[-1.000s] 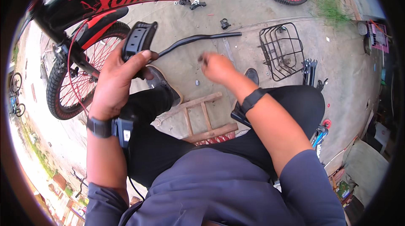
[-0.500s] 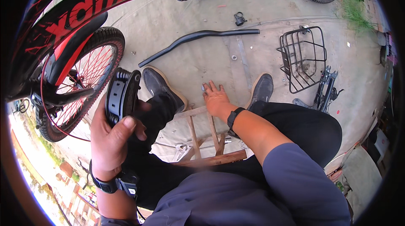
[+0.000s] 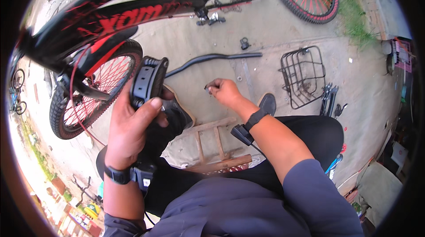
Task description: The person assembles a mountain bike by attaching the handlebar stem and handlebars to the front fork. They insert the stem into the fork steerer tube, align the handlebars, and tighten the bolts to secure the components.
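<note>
Left hand (image 3: 133, 126): fingers wrapped around a black bike pedal (image 3: 148, 82), held up near the front wheel (image 3: 95, 88).
Right hand (image 3: 223, 91): fingertips pinch a tiny dark part (image 3: 207, 88), too small to name.
Tip: keep the pedal steady and pinch tight.

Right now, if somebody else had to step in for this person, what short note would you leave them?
Left hand: grips a black bicycle pedal, raised beside the front wheel.
Right hand: fingertips pinch a small dark part, too small to identify, above the concrete.
Around: black handlebar and wire basket lie loose on the ground; a wooden stool sits below the knees.
Done: pedal and small part are in hand.
Left: pedal is not on the bike; handlebar and basket unmounted.
</note>
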`<state>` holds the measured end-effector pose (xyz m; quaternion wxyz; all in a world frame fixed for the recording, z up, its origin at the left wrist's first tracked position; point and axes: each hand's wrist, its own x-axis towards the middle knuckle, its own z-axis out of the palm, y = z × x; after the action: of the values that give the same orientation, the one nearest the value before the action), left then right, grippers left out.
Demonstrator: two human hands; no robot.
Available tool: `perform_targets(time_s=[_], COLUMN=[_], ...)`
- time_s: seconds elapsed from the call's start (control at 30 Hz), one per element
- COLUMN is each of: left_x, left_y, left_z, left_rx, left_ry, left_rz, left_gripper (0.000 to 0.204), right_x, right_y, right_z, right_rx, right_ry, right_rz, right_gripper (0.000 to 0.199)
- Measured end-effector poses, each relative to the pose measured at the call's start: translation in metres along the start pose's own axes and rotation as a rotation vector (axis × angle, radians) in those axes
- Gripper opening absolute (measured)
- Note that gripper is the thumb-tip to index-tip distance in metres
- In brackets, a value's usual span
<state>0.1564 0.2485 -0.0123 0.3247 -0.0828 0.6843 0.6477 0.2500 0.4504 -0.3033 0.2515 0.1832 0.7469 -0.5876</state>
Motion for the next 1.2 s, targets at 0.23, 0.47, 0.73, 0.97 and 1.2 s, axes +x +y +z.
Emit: perform_targets(time_s=[0.23, 0.47, 0.73, 0.97, 1.2], left_x=[-0.007, -0.009, -0.030, -0.029, -0.029], left_y=[0.014, 0.009, 0.003, -0.005, -0.007], left_z=[-0.003, -0.002, 0.028, 0.037, 0.043], left_rx=[-0.052, -0.087, -0.435, -0.550, -0.592], left_ry=[-0.029, -0.062, -0.277, -0.366, -0.316], left_rz=[0.157, 0.254, 0.263, 0.232, 0.273], left_gripper=[0.036, 0.047, 0.057, 0.050, 0.046], right_x=[-0.058, -0.151, -0.203, -0.202, -0.201], right_y=[-0.151, -0.225, -0.256, -0.253, -0.248], right_z=[-0.084, -0.091, -0.061, -0.039, -0.033], right_rx=[0.561, 0.561, 0.536, 0.440, 0.295], right_ry=[0.023, 0.054, 0.201, 0.358, 0.404], right_rz=[-0.121, -0.377, -0.405, -0.448, -0.603], right_gripper=[0.021, 0.026, 0.017, 0.015, 0.014])
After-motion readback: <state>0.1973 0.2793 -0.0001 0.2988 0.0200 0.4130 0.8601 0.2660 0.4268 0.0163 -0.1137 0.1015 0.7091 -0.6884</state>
